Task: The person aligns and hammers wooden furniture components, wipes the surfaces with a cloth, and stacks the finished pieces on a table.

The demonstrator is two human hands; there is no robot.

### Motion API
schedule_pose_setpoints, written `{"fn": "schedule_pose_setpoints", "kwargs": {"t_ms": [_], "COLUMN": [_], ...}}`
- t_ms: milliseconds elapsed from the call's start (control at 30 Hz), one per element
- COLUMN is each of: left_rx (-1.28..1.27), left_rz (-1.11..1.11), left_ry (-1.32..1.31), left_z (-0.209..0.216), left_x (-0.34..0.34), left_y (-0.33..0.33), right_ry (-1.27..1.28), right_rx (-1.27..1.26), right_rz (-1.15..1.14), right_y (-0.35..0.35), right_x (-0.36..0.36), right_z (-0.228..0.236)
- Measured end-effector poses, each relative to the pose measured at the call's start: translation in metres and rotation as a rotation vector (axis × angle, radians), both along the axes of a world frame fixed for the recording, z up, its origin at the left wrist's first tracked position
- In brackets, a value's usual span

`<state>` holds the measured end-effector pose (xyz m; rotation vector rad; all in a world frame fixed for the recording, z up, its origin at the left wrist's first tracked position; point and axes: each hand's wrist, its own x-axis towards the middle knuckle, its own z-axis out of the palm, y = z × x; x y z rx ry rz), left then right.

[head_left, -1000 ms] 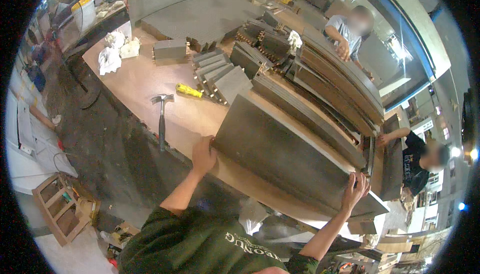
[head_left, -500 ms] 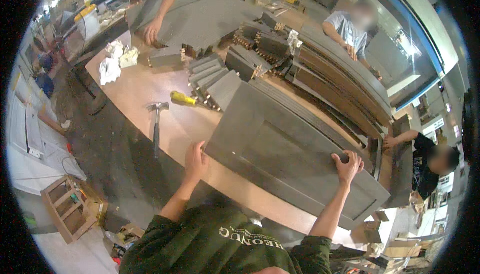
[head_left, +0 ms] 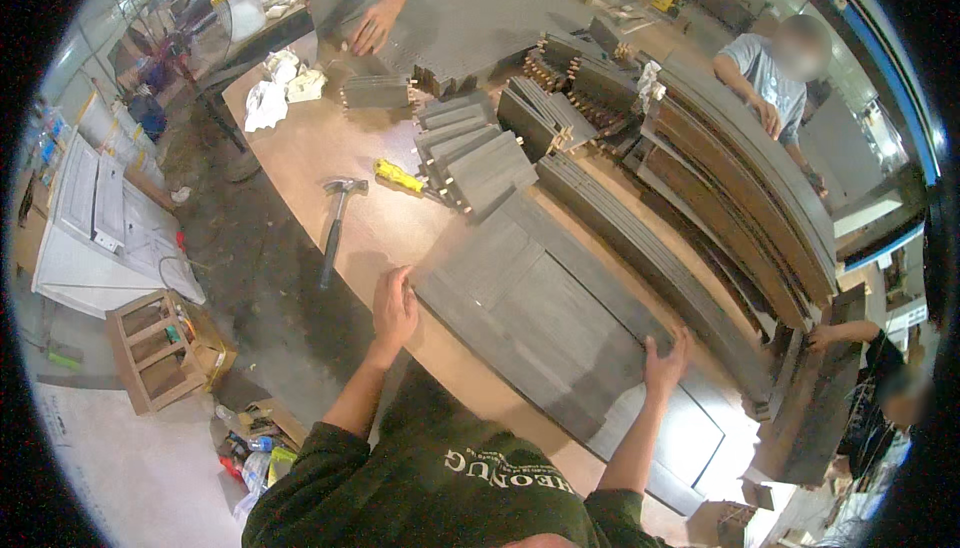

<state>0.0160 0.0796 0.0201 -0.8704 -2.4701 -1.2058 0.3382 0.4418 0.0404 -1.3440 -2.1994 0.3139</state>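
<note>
1. The step in hand appears to be placing or adjusting the grey, wood-like rectangular panel with a framed, recessed face [head_left: 530, 303], which lies face up along the near side of the brown, smooth-topped worktable [head_left: 285, 153].
2. The person's bare left hand [head_left: 397, 308] is at the panel's left end, fingers close together and slightly bent; whether they grip the edge cannot be told.
3. The bare right hand [head_left: 665, 360] is at the far long edge, thumb and fingers spread apart; whether they press on the panel is unclear.
4. Any further shift would call for both hands guiding opposite parts together, keeping the panel level.
5. Care seems due at the far side, where the stack of long, narrow grey boards [head_left: 640, 268] and the short grey pegged pieces [head_left: 482, 160] lie close.
6. The dark-handled metal claw hammer [head_left: 335, 233] and the yellow-handled tool [head_left: 399, 176] rest apart from both hands.
</note>
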Motion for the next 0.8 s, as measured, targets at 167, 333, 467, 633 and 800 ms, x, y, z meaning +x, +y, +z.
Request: {"fn": "schedule_pose_setpoints", "kwargs": {"t_ms": [167, 333, 467, 633, 800], "left_rx": [-0.062, -0.236, -0.28, -0.21, -0.199], "left_rz": [-0.035, -0.367, -0.547, -0.568, -0.514], "left_ry": [0.044, 0.223, 0.349, 0.322, 0.224], "left_z": [-0.006, 0.015, -0.009, -0.023, -0.006], "left_x": [-0.003, 0.008, 0.012, 0.006, 0.01], "left_y": [-0.002, -0.006, -0.026, -0.029, -0.022], "right_ry": [0.216, 0.273, 0.504, 1.021, 1.306], "right_rx": [0.11, 0.178, -0.112, -0.934, -1.257], "right_rz": [-0.092, -0.977, -1.263, -1.094, -0.784], "right_y": [-0.043, -0.141, -0.234, -0.323, -0.344], "right_x": [0.118, 0.287, 0.362, 0.259, 0.168], "right_z": [0.001, -0.013, -0.086, -0.153, -0.169]}}
